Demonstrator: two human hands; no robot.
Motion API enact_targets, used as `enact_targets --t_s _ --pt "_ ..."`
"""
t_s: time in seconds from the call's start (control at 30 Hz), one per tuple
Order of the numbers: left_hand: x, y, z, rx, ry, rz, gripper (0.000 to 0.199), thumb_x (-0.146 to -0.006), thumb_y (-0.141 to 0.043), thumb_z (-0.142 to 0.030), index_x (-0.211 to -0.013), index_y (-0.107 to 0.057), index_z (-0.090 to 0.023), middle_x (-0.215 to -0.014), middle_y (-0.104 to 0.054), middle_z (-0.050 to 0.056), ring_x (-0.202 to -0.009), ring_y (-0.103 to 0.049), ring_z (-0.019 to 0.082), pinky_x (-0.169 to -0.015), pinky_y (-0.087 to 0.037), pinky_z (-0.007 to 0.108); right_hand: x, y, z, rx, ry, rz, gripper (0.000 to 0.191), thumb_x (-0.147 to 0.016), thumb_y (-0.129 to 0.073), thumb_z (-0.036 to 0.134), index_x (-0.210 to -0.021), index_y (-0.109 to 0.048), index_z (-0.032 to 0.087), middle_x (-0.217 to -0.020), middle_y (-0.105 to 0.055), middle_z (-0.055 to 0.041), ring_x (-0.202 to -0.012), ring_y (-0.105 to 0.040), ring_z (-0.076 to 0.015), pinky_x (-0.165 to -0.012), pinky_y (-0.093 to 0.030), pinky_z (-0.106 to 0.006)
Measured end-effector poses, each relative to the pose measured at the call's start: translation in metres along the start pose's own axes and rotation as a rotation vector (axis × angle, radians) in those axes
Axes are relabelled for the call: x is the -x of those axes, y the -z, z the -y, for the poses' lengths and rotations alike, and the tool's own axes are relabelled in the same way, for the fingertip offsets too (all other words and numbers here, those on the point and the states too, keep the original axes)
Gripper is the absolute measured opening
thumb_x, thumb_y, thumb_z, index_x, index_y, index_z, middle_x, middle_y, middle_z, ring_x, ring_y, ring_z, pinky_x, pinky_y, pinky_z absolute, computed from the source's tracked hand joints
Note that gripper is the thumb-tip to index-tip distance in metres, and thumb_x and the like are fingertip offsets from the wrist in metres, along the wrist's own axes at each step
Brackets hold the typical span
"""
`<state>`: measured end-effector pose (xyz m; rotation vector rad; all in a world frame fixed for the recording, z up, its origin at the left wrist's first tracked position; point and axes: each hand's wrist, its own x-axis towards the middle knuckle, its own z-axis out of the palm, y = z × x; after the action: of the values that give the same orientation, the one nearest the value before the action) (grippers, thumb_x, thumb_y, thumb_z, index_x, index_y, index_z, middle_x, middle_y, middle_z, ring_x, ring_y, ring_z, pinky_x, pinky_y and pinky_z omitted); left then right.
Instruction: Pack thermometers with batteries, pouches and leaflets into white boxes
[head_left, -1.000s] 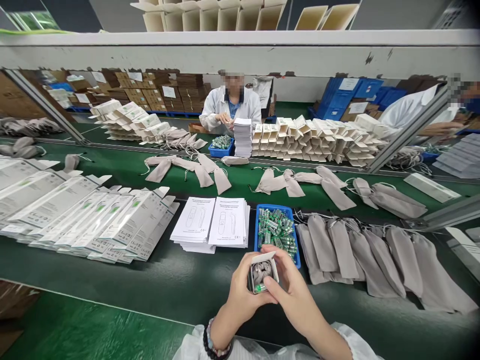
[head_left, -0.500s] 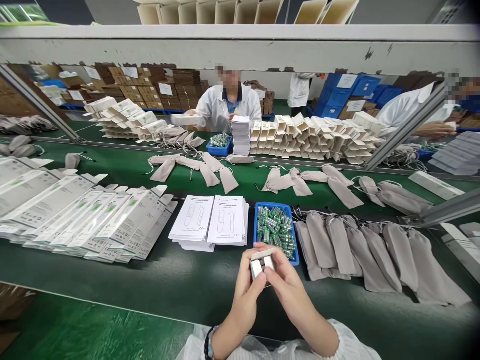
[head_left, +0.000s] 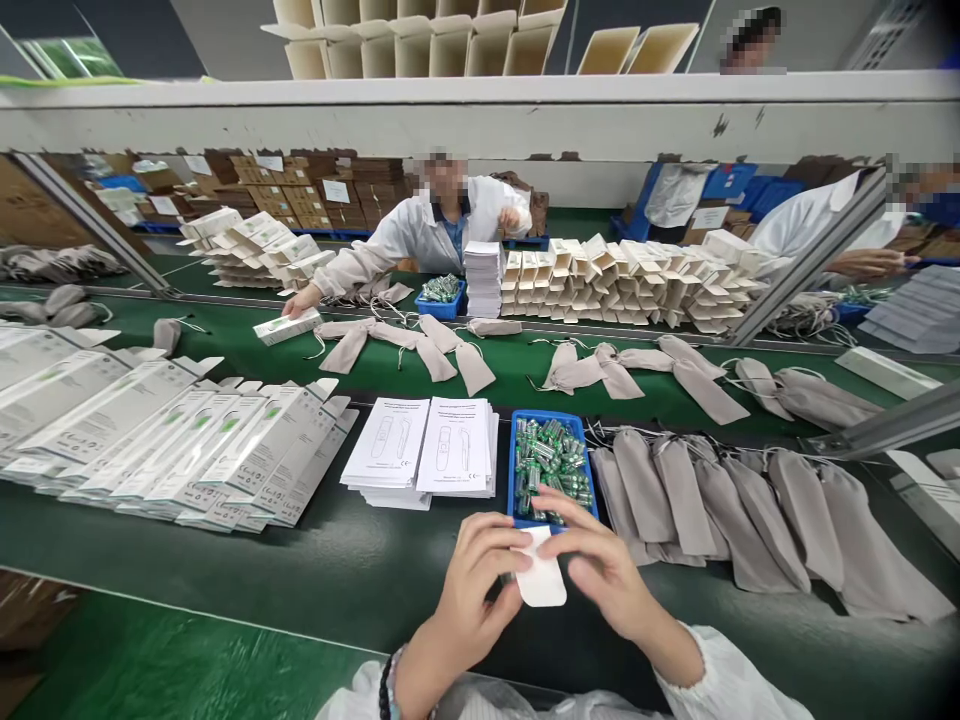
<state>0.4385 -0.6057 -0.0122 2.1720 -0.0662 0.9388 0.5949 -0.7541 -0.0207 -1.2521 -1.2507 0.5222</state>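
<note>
A small white carton (head_left: pixel 541 568) lies flat on the dark green belt between my hands, its flaps closed and its contents hidden. My left hand (head_left: pixel 480 585) grips its left edge with the fingertips. My right hand (head_left: pixel 604 570) sits beside the upper right edge, fingers spread. Just beyond my fingers stands a blue tray (head_left: pixel 551 465) of green-and-silver batteries, and the right hand's fingertips overlap its near end. A stack of instruction leaflets (head_left: pixel 420 445) lies to the left of the tray.
Rows of white thermometer boxes (head_left: pixel 225 450) lie left, and grey drawstring pouches (head_left: pixel 697 510) lie right. Across the far belt, a co-worker's hand (head_left: pixel 296 300) rests on a white box (head_left: pixel 286 326). Flat carton blanks (head_left: pixel 630 285) are piled beyond.
The white carton, upright and open in my hands before, now lies flat and closed. My hands have moved apart. The co-worker's arm has stretched left, placing a white box on the far belt.
</note>
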Motion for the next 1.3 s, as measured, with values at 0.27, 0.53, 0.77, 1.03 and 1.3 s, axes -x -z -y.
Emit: enact_targets --t_s 0.27,0.53,0.77,1.03,1.3 --pt "-0.014 0.016 -0.019 -0.254 -0.082 0.108 0.023 -0.087 -0.070 -0.011 -0.107 -0.064 -0.019 -0.111 -0.074 0.005 -0.112 -0.063 0.022 -0.094 -0.054 0.037 -0.001 0.005 0.027 0.484 0.233 0.163 0.042 -0.095 -0.059 0.007 -0.134 -0.053 0.020 -0.133 -0.059 -0.0098 -0.135 -0.044 -0.0209 -0.114 -0.042 -0.039" --pt "-0.020 0.025 -0.042 -0.036 0.276 0.196 0.018 -0.093 -0.061 -0.013 -0.104 -0.063 -0.027 -0.120 -0.071 0.000 -0.122 -0.060 0.017 -0.104 -0.055 0.034 -0.003 -0.004 0.043 0.381 0.179 0.027 0.027 -0.095 -0.056 0.005 -0.115 -0.062 0.023 -0.131 -0.058 -0.0083 -0.125 -0.053 -0.0212 -0.106 -0.048 -0.040" --pt "0.016 0.013 -0.011 -0.234 -0.111 0.084 0.022 -0.089 -0.061 -0.002 -0.104 -0.063 -0.018 -0.130 -0.067 0.013 -0.137 -0.050 0.027 -0.105 -0.055 0.039 0.004 -0.008 0.031 0.612 0.348 0.113 0.033 -0.096 -0.053 0.007 -0.129 -0.052 0.015 -0.134 -0.054 -0.0170 -0.137 -0.042 -0.0275 -0.111 -0.048 -0.045" --pt "0.028 0.021 0.005 0.053 0.101 -0.070 0.030 -0.096 -0.054 -0.018 -0.125 -0.059 -0.024 -0.137 -0.062 0.013 -0.132 -0.056 0.027 -0.102 -0.056 0.044 -0.034 0.035 0.061 0.588 0.077 0.034 0.016 -0.094 -0.061 0.022 -0.110 -0.058 0.024 -0.125 -0.063 -0.0095 -0.116 -0.058 -0.0273 -0.096 -0.055 -0.046" --pt "0.034 0.024 -0.002 0.296 0.816 -0.501 0.025 -0.090 -0.066 -0.044 -0.101 -0.071 -0.022 -0.112 -0.071 0.009 -0.104 -0.069 0.022 -0.090 -0.059 0.026 -0.179 0.144 -0.045 -0.196 -0.737 -0.701 0.040 -0.094 -0.065 0.023 -0.130 -0.046 0.020 -0.096 -0.068 -0.0044 -0.083 -0.070 -0.0168 -0.078 -0.061 -0.032"
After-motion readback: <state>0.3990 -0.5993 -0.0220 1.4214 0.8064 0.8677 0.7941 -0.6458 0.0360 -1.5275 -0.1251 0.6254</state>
